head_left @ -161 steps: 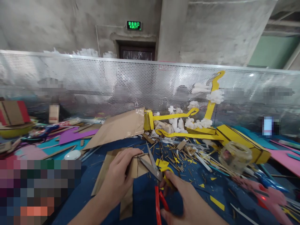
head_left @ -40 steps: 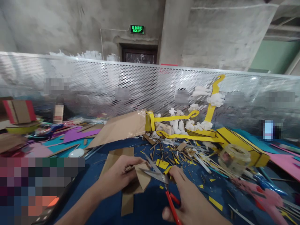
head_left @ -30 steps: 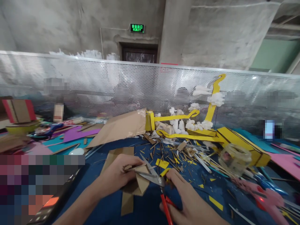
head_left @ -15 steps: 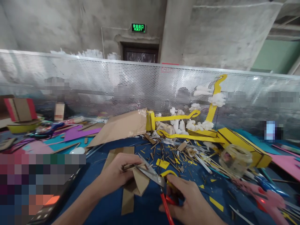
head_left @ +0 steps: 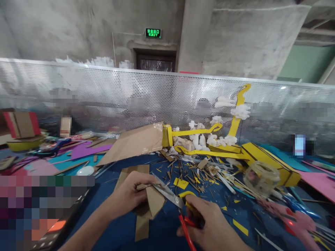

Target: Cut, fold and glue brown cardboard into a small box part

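Note:
My left hand (head_left: 132,191) is closed on a folded piece of brown cardboard (head_left: 155,201), whose pointed flap hangs down to the right of the fingers. My right hand (head_left: 204,218) grips scissors (head_left: 170,196) by their yellow and red handles. The scissor blades point up and left, reaching the upper edge of the held cardboard near my left fingertips. How far the blades are apart is hard to tell. Beneath my left hand, more flat cardboard (head_left: 142,228) lies on the blue tabletop (head_left: 112,226).
Cardboard scraps (head_left: 187,170) litter the middle. Yellow constructions (head_left: 269,164) with white fluff, a clear jar (head_left: 261,177) and a pink glue gun (head_left: 293,218) are at right. A large cardboard sheet (head_left: 136,141) lies behind my left hand. Coloured sheets (head_left: 89,150) are at left.
The held cardboard has shifted slightly left and its flap has turned a little. The scissor blades look closer together. The whole view has moved slightly.

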`<state>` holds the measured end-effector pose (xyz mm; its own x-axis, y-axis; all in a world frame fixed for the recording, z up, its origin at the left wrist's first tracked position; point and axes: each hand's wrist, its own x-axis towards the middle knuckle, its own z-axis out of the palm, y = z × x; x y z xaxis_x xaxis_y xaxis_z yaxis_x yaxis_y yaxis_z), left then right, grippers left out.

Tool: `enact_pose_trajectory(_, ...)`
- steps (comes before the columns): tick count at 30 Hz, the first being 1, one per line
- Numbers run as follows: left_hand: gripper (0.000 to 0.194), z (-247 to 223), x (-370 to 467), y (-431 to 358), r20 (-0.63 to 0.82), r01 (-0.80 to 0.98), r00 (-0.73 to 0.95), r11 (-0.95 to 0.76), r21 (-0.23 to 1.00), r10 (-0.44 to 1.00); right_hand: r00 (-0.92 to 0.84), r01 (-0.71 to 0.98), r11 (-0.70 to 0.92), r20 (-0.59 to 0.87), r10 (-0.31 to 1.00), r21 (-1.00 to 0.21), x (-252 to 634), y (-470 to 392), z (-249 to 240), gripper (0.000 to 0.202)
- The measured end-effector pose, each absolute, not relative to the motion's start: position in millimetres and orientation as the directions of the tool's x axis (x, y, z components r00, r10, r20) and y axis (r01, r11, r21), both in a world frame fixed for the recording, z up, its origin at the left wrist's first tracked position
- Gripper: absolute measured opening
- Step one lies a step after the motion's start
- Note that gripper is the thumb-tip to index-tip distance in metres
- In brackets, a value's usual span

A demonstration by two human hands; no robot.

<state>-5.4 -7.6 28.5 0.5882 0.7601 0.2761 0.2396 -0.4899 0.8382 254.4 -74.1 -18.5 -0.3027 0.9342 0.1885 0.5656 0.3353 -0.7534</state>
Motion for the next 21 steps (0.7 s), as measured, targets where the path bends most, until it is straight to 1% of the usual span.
enact_pose_trajectory(3,0.015,24,-4,-8,0.296,0.291,0.524,-0.495,0.819,0.798,-0.263,0.604,0.312,0.186,0.947,-0.733,251,-75,-15,0.057)
enact_pose_trajectory(4,0.016,24,-3,-9,0.295,0.304,0.526,-0.500,0.811,0.797,-0.259,0.626,0.310,0.184,0.948,-0.715,251,-75,-13,0.059)
enact_pose_trajectory(8,0.023,26,3,-10,0.281,0.303,0.630,-0.562,0.769,0.724,-0.293,0.701,0.311,0.138,0.946,-0.642,250,-76,-5,0.060)
enact_pose_trajectory(10,0.024,27,5,-10,0.292,0.304,0.644,-0.586,0.751,0.708,-0.315,0.709,0.310,0.110,0.943,-0.633,250,-76,-4,0.061)
enact_pose_trajectory(14,0.026,23,6,-9,0.322,0.370,0.610,-0.620,0.692,0.724,-0.333,0.701,0.283,0.051,0.942,-0.655,249,-76,-4,0.058)
enact_pose_trajectory(18,0.031,19,7,-8,0.351,0.417,0.574,-0.633,0.652,0.740,-0.312,0.671,0.284,0.087,0.946,-0.685,248,-77,-11,0.055)
enact_pose_trajectory(21,0.030,18,9,-9,0.377,0.402,0.550,-0.632,0.663,0.745,-0.319,0.606,0.289,0.106,0.942,-0.741,248,-76,-18,0.042)
